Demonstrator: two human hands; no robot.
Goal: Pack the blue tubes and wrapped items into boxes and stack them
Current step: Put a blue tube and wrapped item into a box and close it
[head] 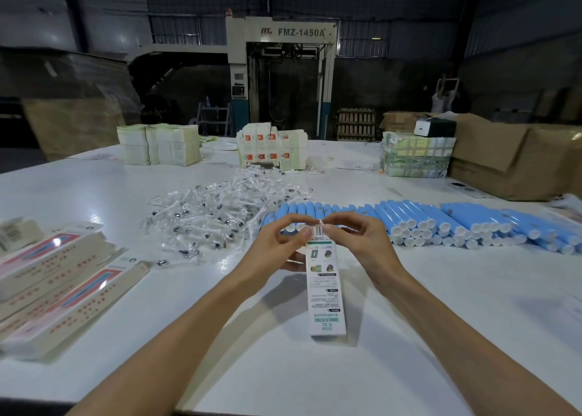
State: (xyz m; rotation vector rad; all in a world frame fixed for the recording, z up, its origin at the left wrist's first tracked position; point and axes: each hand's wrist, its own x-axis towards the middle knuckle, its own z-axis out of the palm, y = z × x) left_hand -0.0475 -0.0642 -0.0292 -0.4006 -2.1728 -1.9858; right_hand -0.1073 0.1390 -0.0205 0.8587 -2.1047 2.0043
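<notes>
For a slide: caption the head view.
Left hand and right hand pinch the box at its far end, blue tubes behind.

One wide-angle camera, worn on the person's head, looks forward and down across the glossy white table [94,188], close above the left hand [277,242] and right hand [356,239] that pinch a slim white printed carton [324,289], and faces the tall grey machine [283,34] far behind.

long white box [324,289] before blue tubes [441,223], wrapped items [217,214].
</notes>
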